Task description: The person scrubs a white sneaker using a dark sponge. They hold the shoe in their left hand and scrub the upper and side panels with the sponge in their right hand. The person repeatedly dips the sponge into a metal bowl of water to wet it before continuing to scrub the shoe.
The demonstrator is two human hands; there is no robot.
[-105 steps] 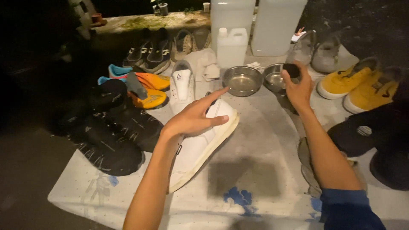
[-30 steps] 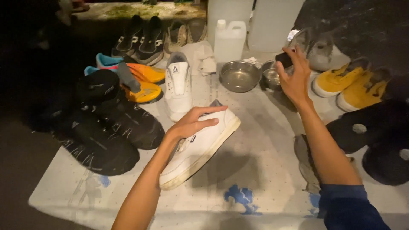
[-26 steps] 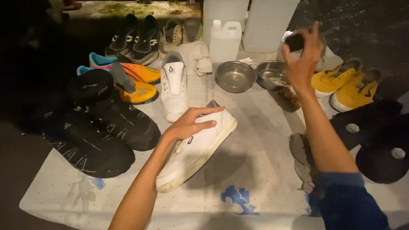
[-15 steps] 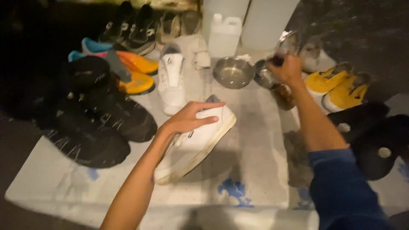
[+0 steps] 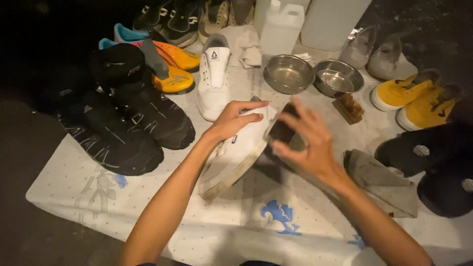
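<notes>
The left hand [image 5: 235, 118] is gripping the white sneaker [image 5: 235, 152] by its far end, tilted on edge, its long axis running from near-left to far-right. The right hand [image 5: 305, 143] is clasping a dark brush [image 5: 282, 129] against the sneaker's right sidewall.

Two steel bowls [image 5: 288, 74] sit side by side near the cloth's [image 5: 162, 216] far edge, a white jug [image 5: 282, 27] behind them. Black boots [image 5: 123, 118] crowd the left edge, yellow shoes [image 5: 414, 96] the right, a grey rag [image 5: 382, 182] beside them.
</notes>
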